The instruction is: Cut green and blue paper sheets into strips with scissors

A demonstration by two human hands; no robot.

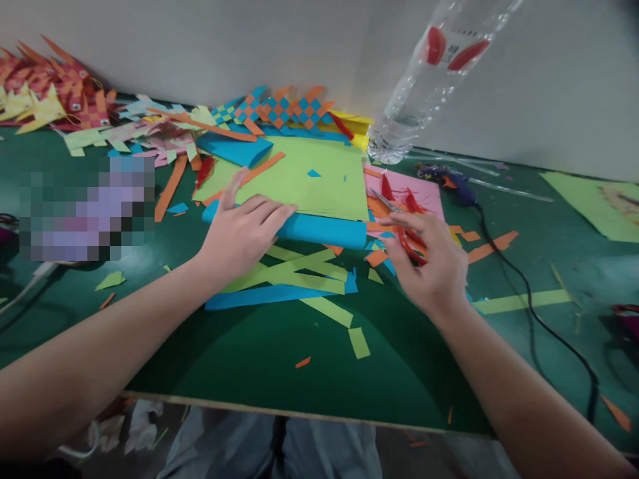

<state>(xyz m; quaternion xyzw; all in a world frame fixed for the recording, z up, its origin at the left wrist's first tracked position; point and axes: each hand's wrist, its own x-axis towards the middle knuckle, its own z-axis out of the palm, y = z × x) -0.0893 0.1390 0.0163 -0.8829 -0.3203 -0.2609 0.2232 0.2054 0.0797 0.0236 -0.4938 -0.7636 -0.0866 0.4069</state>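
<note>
My left hand (247, 229) lies palm down with its fingers spread, across a light green paper sheet (319, 179) and a blue sheet (324, 229) curled along its near edge. In my right hand (434, 263) is a pair of scissors (410, 245) with red handles, gripped between thumb and fingers. The blades point up and left, over a pink sheet (429, 193) with red tassels (387, 186). Green and blue paper strips (299, 276) lie crossed just below the curled sheet. My left hand hides part of both sheets.
Woven paper fish (279, 110) and paper scraps (144, 130) line the back wall, with more fish (74, 100) at far left. A plastic bottle (424, 86) stands behind. At right lies a glue gun (454, 186) with a black cord. A blurred-out object (90, 219) is on the left.
</note>
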